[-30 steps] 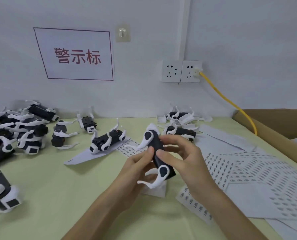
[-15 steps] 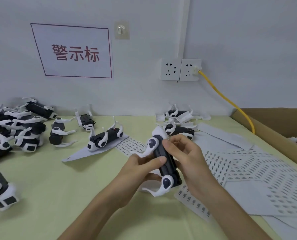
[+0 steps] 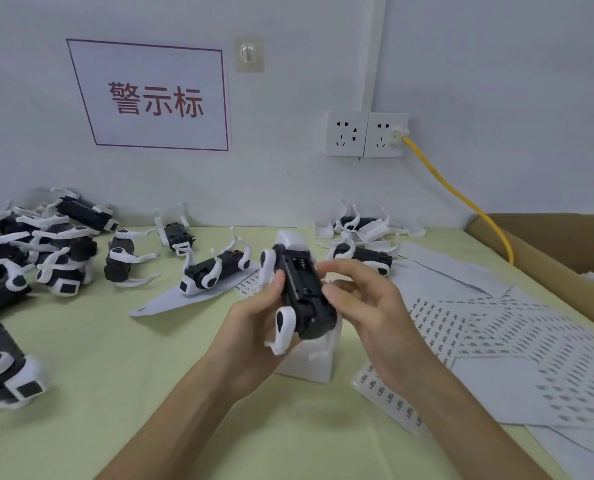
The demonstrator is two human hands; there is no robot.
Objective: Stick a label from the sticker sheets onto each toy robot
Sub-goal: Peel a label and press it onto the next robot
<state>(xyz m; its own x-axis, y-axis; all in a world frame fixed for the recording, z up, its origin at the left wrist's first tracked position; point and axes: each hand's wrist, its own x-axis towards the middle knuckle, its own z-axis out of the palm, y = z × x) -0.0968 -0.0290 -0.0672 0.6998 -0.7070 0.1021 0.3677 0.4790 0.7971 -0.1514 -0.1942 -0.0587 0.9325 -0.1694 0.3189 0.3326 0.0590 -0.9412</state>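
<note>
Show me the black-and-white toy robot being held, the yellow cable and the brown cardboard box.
Black-and-white toy robot (image 3: pixel 300 291): head view, black belly.
Yellow cable (image 3: pixel 460 199): head view, mid-length.
Brown cardboard box (image 3: pixel 548 271): head view, left wall.

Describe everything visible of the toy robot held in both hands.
The toy robot looks like hard plastic: a black boxy body, white legs with dark oval joints, and a white end piece at the far end. It is held above the table, with its dark underside facing the camera. The left hand grips its left side, thumb on the edge; the right hand holds its right side. No label is discernible.
</note>
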